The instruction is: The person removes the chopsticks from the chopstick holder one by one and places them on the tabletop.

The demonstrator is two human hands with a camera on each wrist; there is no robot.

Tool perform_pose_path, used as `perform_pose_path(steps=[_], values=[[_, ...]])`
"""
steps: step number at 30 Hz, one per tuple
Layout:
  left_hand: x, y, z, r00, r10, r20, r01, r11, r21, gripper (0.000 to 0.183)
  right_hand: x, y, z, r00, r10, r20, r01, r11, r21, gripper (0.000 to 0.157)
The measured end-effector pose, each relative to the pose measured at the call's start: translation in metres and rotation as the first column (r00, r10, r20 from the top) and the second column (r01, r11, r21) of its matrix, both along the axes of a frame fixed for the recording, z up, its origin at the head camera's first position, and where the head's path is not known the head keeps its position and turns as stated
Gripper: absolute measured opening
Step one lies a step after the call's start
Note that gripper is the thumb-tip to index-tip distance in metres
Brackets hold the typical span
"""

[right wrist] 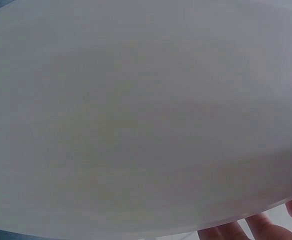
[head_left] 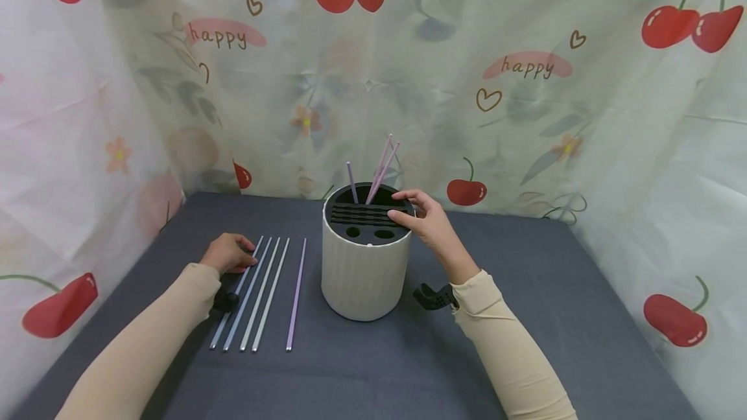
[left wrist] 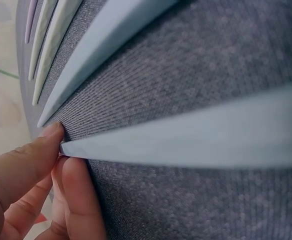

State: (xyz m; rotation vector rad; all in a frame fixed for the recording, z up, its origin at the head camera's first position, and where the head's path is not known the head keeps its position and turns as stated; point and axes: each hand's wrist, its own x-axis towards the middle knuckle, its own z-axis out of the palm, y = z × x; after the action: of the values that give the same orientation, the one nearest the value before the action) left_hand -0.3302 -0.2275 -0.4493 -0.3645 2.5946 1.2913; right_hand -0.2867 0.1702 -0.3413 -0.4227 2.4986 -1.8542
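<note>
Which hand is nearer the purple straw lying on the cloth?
Left. The left hand pinches the end of the leftmost straw, a few straws over from the purple straw. The right hand rests on the holder rim, beyond it.

Holder (head_left: 364, 271) centre of table (head_left: 525, 342); five straws (head_left: 265, 293) lying left; three sticks (head_left: 379, 170) standing inside.
</note>
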Motion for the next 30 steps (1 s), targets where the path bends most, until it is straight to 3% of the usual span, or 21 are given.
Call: perform_pose_path(steps=[12, 19, 21, 24, 30], values=[[0.003, -0.001, 0.0, 1.0, 0.003, 0.012, -0.004, 1.0, 0.026, 0.035, 0.0, 0.0, -0.001, 1.0, -0.005, -0.002, 0.005, 1.0, 0.011, 0.04], [0.007, -0.006, 0.013, 0.999, -0.034, 0.017, 0.032, 0.993, 0.113, 0.034, 0.0, -0.001, 0.001, 1.0, -0.005, 0.005, 0.005, 1.0, 0.016, 0.041], [0.006, -0.006, 0.024, 0.998, -0.068, -0.015, 0.07, 0.985, 0.16, 0.038, 0.0, -0.001, 0.001, 1.0, -0.003, 0.007, 0.003, 1.0, 0.014, 0.041], [0.005, 0.002, 0.051, 0.987, -0.118, -0.107, 0.14, 0.964, 0.225, 0.045, 0.001, -0.002, 0.002, 1.0, 0.0, 0.01, 0.0, 1.0, 0.005, 0.042], [0.019, 0.046, 0.127, 0.924, -0.179, -0.339, 0.292, 0.902, 0.318, 0.047, 0.002, -0.001, 0.001, 1.0, -0.011, 0.01, 0.011, 1.0, 0.005, 0.041]])
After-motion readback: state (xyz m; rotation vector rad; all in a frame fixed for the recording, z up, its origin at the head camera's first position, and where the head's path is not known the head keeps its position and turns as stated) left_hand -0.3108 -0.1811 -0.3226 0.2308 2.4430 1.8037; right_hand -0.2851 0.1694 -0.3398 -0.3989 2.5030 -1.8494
